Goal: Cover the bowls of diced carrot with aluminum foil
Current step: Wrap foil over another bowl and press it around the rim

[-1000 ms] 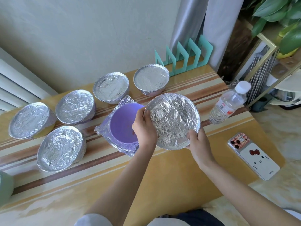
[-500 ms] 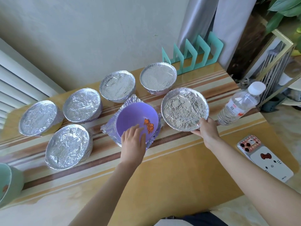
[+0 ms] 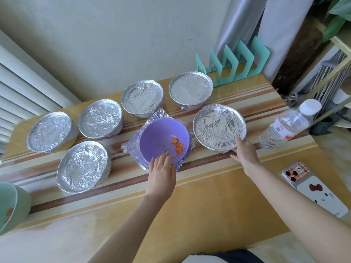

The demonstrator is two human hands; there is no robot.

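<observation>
Crowding the table (image 3: pixel 209 215): six foil-covered bowls (image 3: pixel 83 166), two uncovered bowls (image 3: pixel 163 137).

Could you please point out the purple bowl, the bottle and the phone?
purple bowl (image 3: pixel 155 133): head view, bare inner wall.
bottle (image 3: pixel 286 124): head view, middle of the clear body.
phone (image 3: pixel 321 198): head view, white back of the case.

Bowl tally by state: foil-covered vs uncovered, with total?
Foil-covered bowls: 6
Uncovered purple bowl: 1
Uncovered green bowl: 1
Total: 8
</observation>
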